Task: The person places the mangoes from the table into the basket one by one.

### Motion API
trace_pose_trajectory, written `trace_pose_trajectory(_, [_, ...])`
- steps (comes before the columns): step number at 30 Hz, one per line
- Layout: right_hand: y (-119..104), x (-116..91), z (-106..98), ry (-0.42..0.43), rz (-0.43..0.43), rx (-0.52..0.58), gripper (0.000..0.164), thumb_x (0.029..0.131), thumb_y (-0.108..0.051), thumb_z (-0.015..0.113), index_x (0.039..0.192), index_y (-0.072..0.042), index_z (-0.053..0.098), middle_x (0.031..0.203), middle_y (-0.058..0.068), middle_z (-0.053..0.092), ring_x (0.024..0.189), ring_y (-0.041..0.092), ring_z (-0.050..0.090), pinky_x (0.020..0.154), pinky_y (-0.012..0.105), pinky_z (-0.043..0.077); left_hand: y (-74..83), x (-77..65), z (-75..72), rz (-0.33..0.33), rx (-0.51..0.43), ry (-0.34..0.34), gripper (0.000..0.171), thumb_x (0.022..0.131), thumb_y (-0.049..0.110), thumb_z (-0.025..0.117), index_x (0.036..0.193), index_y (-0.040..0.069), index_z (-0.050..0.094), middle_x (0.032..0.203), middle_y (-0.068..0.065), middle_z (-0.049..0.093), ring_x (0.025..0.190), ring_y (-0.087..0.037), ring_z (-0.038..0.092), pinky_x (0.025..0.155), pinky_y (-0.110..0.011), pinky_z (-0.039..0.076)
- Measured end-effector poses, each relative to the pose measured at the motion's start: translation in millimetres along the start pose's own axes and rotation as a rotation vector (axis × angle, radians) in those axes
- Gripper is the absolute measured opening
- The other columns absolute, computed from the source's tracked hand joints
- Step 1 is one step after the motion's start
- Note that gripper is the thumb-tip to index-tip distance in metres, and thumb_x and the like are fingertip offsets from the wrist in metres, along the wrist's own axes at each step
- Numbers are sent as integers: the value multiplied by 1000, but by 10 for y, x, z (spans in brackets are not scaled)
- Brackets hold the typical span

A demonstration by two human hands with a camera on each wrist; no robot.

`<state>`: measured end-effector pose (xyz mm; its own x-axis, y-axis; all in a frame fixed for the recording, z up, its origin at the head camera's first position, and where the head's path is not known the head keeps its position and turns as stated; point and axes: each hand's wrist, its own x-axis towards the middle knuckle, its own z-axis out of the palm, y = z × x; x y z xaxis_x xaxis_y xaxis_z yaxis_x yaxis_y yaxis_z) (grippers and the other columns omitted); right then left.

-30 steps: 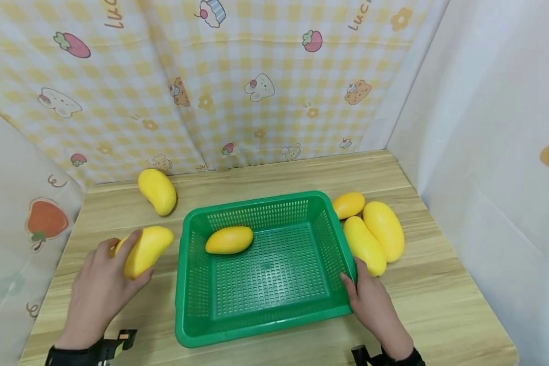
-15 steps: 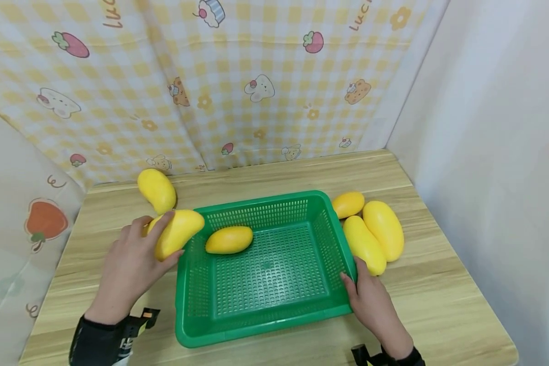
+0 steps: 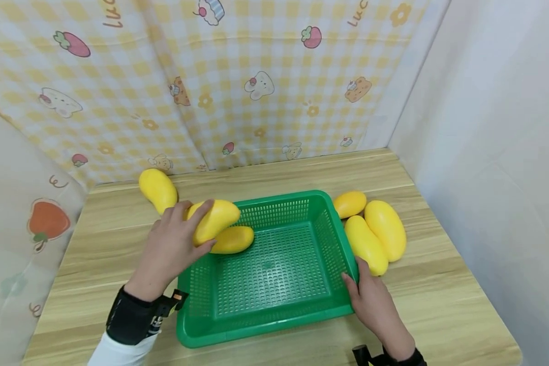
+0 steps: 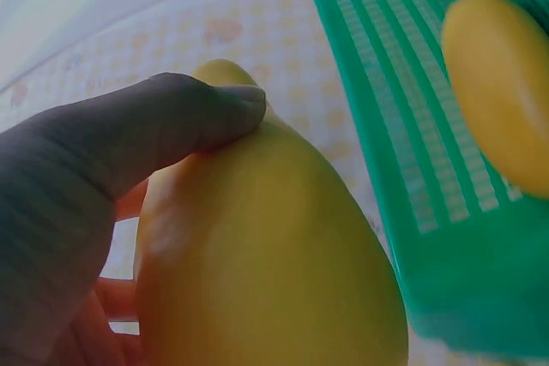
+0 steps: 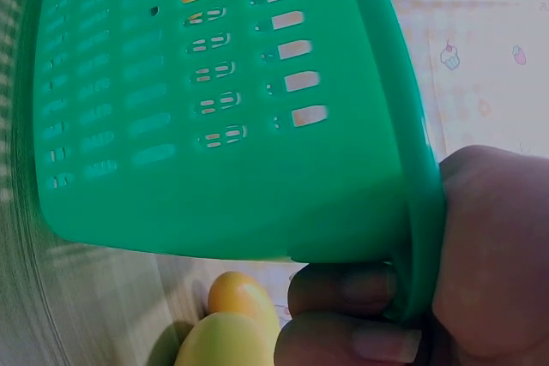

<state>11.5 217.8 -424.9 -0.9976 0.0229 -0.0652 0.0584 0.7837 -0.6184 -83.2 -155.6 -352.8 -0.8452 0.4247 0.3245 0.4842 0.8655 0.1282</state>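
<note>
My left hand [image 3: 174, 246] grips a yellow mango [image 3: 217, 219] between thumb and fingers, over the left rear corner of the green basket [image 3: 274, 328]. In the left wrist view the thumb lies across the held mango [image 4: 274, 255], beside the basket's wall [image 4: 377, 152]. Inside the basket, a smaller orange-yellow mango [image 3: 235, 240] lies at the left, partly covered by the held one in the head view. My right hand [image 3: 376, 305] holds the basket's right rim near the front corner. Its fingers [image 5: 343, 289] curl under that rim in the right wrist view.
Right of the basket, two larger yellow mangoes [image 3: 386, 229] and a small orange-yellow mango [image 3: 350, 204] lie close together on the wooden table [image 3: 448, 305]. Another yellow mango [image 3: 157, 189] rests at the back left. A checked cloth [image 3: 238, 101] hangs behind the table.
My left hand has carried the mango rightward and away from me, from over the table at the left to over the basket's corner. The right hand and basket have stayed in place.
</note>
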Motion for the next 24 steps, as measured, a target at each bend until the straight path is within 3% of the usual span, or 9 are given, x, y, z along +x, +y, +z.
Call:
trace_pose_trajectory(6, [14, -23, -10, 6, 13, -13, 47, 96, -13, 58, 132, 9, 38, 90, 19, 65, 72, 22, 62, 60, 39, 51, 195, 208, 66, 89, 12, -25, 82, 70, 38, 84, 140, 15, 47, 114, -25, 51, 94, -43, 53, 69, -53, 48])
trace_pose_trajectory(12, [4, -3, -4, 2, 12, 13, 44, 96, -12, 58, 131, 7, 39, 88, 16, 64, 69, 18, 60, 57, 35, 49, 329, 350, 150, 156, 33, -31, 81, 71, 41, 83, 140, 16, 48, 114, -24, 51, 95, -42, 52, 71, -52, 46])
trace_pose_trajectory(24, [20, 5, 22, 1, 25, 56, 44, 96, -11, 58, 132, 7, 40, 90, 15, 64, 71, 15, 60, 58, 33, 49, 547, 579, 464, 253, 39, -62, 76, 73, 41, 81, 139, 20, 48, 114, -21, 50, 102, -38, 46, 78, -52, 44])
